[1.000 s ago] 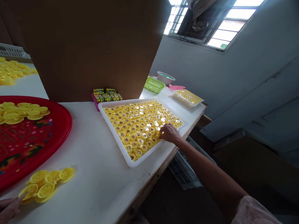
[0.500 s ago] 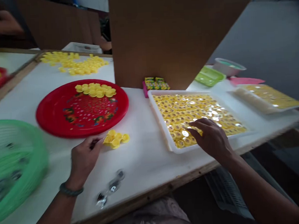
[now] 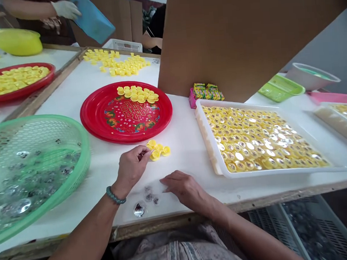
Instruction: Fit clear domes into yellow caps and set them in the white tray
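At the front of the table my left hand (image 3: 133, 164) pinches the edge of a small yellow plastic cup, part of a little cluster of yellow cups (image 3: 165, 150). My right hand (image 3: 186, 189) is low over the tabletop with its fingers stretched out to the left and nothing visible in them. Just left of those fingertips lie several clear round discs with dark prints, one a shiny disc (image 3: 138, 209) near the edge. To the right, a white tray (image 3: 219, 160) holds rows of yellow cups topped with shiny printed discs.
A green mesh basket (image 3: 85, 151) with clear discs stands left. Behind my left hand lie stacked red plates (image 3: 93, 125) bearing yellow cups. More loose yellow cups (image 3: 125, 66) lie farther back. A cardboard panel (image 3: 229, 36) rises behind the tray. A co-worker's gloved hand (image 3: 66, 10) holds a blue container (image 3: 93, 19).
My right hand has left the white tray and come left, down beside the clear discs. My left hand stays at the yellow cups. The view has swung left.
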